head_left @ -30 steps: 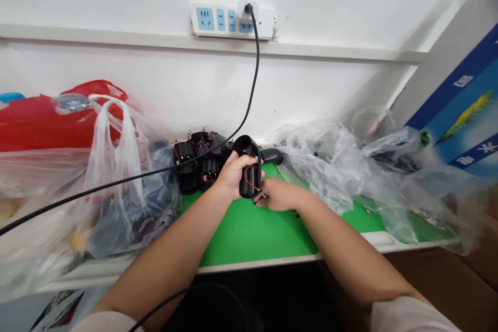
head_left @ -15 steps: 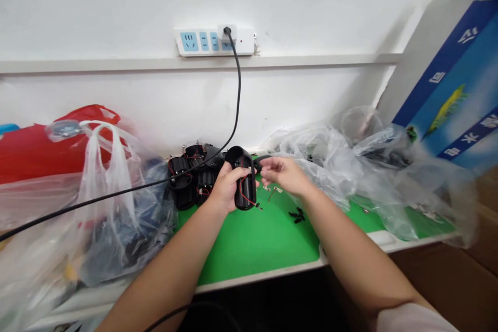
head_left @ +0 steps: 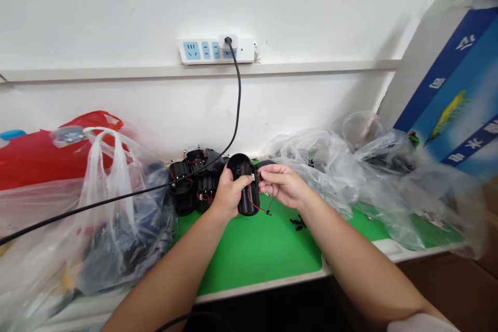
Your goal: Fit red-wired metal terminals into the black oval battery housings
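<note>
My left hand [head_left: 230, 193] grips a black plastic housing [head_left: 249, 199] above the green mat [head_left: 264, 249], its thumb near a small white connector [head_left: 252, 177]. A thin red wire [head_left: 257, 207] hangs from the housing's front. Close to the housing's right side is my right hand [head_left: 282, 184], with thumb and fingers pinched together; whatever sits between the fingertips is too small to name. Several similar black housings [head_left: 182, 187] with red wires stand to the left. Small black pieces [head_left: 299, 223] lie on the mat below my right hand.
A black cable [head_left: 155, 183] runs from the wall power strip [head_left: 218, 51] across the housings. Clear plastic bags [head_left: 322, 161] lie at the right, beside a blue box [head_left: 455, 88]. Another clear bag [head_left: 112, 218] and a red bag [head_left: 46, 158] are at the left.
My right hand has come closer to the housing's right side, its fingers more curled. The housing has shifted slightly and is still in my left hand. The whole view has moved a little.
</note>
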Tool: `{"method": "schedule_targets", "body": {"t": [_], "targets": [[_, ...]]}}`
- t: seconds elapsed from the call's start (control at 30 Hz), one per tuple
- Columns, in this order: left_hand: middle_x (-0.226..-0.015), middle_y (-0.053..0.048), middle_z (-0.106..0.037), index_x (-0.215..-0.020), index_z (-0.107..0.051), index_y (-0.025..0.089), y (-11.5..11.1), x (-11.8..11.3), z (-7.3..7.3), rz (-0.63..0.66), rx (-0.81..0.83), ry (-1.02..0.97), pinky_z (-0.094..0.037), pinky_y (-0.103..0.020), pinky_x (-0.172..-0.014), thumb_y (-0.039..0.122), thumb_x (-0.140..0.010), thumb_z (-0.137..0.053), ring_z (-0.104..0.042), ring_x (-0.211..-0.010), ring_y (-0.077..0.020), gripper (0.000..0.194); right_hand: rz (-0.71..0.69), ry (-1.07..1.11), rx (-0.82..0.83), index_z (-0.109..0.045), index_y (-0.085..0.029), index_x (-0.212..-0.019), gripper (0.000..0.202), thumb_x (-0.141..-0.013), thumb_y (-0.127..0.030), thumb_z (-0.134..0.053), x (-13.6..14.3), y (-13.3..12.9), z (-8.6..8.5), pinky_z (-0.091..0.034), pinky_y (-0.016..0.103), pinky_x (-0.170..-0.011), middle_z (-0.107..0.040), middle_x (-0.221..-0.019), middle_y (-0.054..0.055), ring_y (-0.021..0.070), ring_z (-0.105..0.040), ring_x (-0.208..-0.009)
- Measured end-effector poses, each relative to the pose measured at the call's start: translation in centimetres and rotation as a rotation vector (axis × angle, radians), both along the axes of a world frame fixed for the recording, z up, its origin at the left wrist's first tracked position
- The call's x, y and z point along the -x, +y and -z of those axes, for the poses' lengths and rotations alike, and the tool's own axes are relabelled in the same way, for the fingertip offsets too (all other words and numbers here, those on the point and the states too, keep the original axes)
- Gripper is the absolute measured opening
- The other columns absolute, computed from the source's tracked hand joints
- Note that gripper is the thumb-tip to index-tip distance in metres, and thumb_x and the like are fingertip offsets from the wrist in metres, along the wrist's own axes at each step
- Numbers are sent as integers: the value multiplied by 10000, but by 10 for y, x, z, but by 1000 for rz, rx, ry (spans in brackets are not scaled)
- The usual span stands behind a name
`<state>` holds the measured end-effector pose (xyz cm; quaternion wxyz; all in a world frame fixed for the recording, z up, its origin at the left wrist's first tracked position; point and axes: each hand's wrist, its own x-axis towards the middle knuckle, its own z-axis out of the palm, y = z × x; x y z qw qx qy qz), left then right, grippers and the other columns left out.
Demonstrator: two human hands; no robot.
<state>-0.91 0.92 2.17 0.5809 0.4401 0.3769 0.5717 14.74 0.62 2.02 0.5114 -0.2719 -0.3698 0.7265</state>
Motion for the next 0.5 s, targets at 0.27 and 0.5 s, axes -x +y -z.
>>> {"method": "schedule_targets", "body": {"t": [0.27, 0.5], "targets": [[-789, 7, -565, -956, -515, 152, -2, 0, 1, -4, -38, 70, -475, -208, -611, 206, -603, -725, -547, -664, -96, 414, 43, -124, -49, -678, -126, -839, 309, -618, -271, -838, 2, -1, 2, -543, 147, -501, -678, -608, 19, 90, -637, -506], [-795, 13, -562, -989, -539, 156, 0, 0, 2, -20, -45, 62, -477, -209, -666, 190, -602, -724, -549, -680, -88, 430, 94, -181, -65, -699, -125, -833, 310, -608, -285, -840, 4, -2, 3, -527, 146, -481, -681, -599, 24, 82, -619, -480]]}}
